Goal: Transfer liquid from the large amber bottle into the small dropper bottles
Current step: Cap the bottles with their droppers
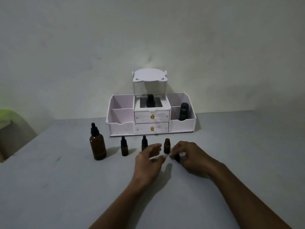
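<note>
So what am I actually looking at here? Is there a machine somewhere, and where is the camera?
There is no machine: this is one picture from a wide-angle camera worn on a person's head, looking forward and down at their own two bare hands.

On the grey table stand a large amber glass bottle with a black dropper cap and, to its right, three small amber dropper bottles. Two of them keep their black caps; the third small bottle stands open.

The right hand holds a small black dropper cap, probably from that open bottle. The left hand hovers open beside it, holding nothing.

At the back, against the wall, sits a white desk organiser with two small drawers; a dark tube stands in its right compartment.
</note>
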The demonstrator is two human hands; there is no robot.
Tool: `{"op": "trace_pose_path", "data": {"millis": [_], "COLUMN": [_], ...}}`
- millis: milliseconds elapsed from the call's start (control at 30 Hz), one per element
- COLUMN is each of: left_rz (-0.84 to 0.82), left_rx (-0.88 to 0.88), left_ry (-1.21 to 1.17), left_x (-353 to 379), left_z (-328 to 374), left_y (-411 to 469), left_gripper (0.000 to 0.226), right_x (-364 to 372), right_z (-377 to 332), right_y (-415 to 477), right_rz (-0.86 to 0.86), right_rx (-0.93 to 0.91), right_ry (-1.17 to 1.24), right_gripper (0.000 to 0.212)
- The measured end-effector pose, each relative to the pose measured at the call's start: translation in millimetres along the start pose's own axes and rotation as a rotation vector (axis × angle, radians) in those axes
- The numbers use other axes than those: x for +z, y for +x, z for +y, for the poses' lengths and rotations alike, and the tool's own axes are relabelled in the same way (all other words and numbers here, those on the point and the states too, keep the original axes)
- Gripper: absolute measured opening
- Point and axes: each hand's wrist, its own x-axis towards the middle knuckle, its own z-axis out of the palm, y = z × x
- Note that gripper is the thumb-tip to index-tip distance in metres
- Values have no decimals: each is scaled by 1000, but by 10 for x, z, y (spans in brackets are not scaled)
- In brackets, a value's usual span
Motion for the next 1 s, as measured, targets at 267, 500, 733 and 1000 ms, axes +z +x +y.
{"op": "trace_pose_path", "data": {"millis": [267,500,733,1000], "left_rz": [19,62,109,107], "left_rx": [-131,-130,-63,-21], "left_ry": [-55,-22,-12,-44], "left_x": [271,687,749,724], "left_z": [88,262,255,310], "left_y": [259,-184,-261,-337], "left_gripper": [62,58,37,21], "right_x": [-192,-139,-2,122], "right_z": [-37,66,107,74], "right_y": [-24,-419,-393,-429], "right_rz": [461,594,539,516], "right_rx": [-39,-26,-25,-22], "right_ry": [586,723,589,458], "right_gripper": [19,26,27,27]}}
